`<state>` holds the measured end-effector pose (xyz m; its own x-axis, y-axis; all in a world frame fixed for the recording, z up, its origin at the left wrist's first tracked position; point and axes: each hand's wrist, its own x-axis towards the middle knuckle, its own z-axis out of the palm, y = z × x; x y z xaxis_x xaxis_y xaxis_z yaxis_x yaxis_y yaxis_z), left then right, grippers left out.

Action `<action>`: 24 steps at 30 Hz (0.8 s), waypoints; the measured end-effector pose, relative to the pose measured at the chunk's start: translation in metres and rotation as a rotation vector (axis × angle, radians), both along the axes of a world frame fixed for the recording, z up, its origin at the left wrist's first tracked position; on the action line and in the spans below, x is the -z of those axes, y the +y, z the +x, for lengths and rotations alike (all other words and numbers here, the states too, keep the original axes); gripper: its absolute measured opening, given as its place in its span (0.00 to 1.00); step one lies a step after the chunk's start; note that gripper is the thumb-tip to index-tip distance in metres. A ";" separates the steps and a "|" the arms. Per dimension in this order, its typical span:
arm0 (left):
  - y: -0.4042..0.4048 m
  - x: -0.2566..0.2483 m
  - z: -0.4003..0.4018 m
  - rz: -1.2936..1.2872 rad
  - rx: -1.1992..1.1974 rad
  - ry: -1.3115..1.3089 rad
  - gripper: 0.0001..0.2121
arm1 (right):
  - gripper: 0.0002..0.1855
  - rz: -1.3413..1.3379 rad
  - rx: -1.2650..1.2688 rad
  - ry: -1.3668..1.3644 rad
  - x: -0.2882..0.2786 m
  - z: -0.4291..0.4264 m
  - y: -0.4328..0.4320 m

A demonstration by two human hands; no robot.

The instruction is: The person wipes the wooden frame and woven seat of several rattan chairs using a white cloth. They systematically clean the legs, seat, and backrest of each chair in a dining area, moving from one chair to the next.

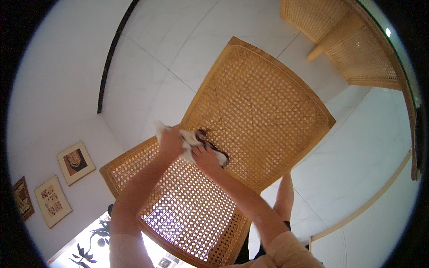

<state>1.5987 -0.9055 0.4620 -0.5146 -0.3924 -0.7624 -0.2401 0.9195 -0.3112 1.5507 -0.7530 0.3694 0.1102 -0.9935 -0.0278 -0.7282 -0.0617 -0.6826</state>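
Observation:
Before me stands a wooden chair with a woven cane seat (264, 100) and a see-through cane backrest (187, 201). A crumpled white cloth (188, 138) with a dark brown edge lies where the seat meets the backrest. My left hand (171, 142), slightly blurred, grips the cloth close to the left end of that joint. Just right of it, my right hand (208, 160) has its fingers on the cloth, over the rear of the seat. Part of the cloth is hidden under both hands.
More cane furniture (358, 47) stands at upper right beneath a curved table edge (404, 83). Pale tiles (161, 67) cover the floor. Framed pictures (76, 163) hang on the left wall. Leaves of a plant (83, 254) show at lower left by a bright opening.

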 end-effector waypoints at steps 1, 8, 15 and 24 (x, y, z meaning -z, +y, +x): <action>-0.018 -0.006 -0.002 -0.133 0.113 0.096 0.18 | 0.22 -0.015 0.037 0.042 -0.003 -0.004 -0.028; 0.134 0.057 0.024 0.273 -0.342 -0.014 0.13 | 0.30 0.033 -0.169 0.020 -0.013 -0.065 0.115; 0.190 0.032 -0.027 0.602 -0.187 -0.189 0.18 | 0.23 0.066 -0.277 0.053 -0.013 -0.087 0.218; -0.061 0.015 0.011 -0.178 -0.210 0.097 0.23 | 0.22 -0.230 0.066 0.171 0.012 -0.019 -0.095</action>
<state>1.6096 -0.9666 0.4472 -0.4753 -0.6212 -0.6230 -0.4557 0.7796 -0.4297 1.5312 -0.8479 0.3572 0.0586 -0.9808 0.1861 -0.8392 -0.1494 -0.5228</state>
